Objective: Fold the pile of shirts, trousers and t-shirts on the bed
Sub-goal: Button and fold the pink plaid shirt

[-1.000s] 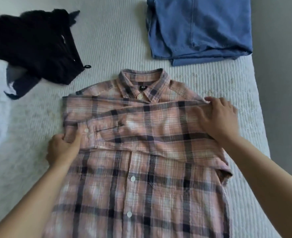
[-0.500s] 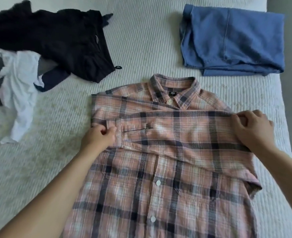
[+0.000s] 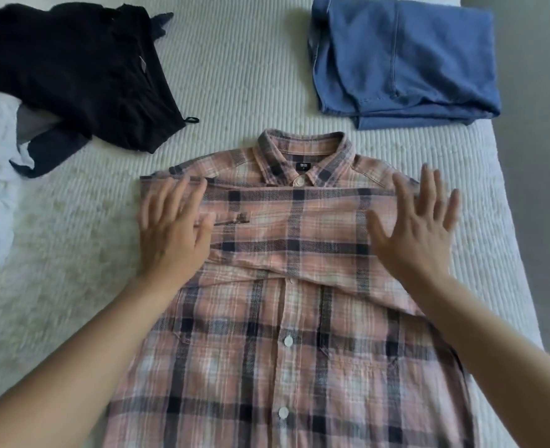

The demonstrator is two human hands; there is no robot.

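Soft even daylight, faint shadows, no glare — both hands [image 3: 410, 234] motion-blurred, wide-angle bending at the edges

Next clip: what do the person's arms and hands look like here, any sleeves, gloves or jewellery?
Both forearms are bare as far as the frame shows, with no sleeve in view. The left hand and right hand wear no gloves, and no ring, watch or bracelet is visible. The fingers are a little motion-blurred, so a thin ring could go unseen.

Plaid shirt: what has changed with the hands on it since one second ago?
Both hands let go. The left hand released the sleeve cuff, the right hand the fold edge; both now lie open and flat on the plaid shirt. The sleeve stays folded across the chest.
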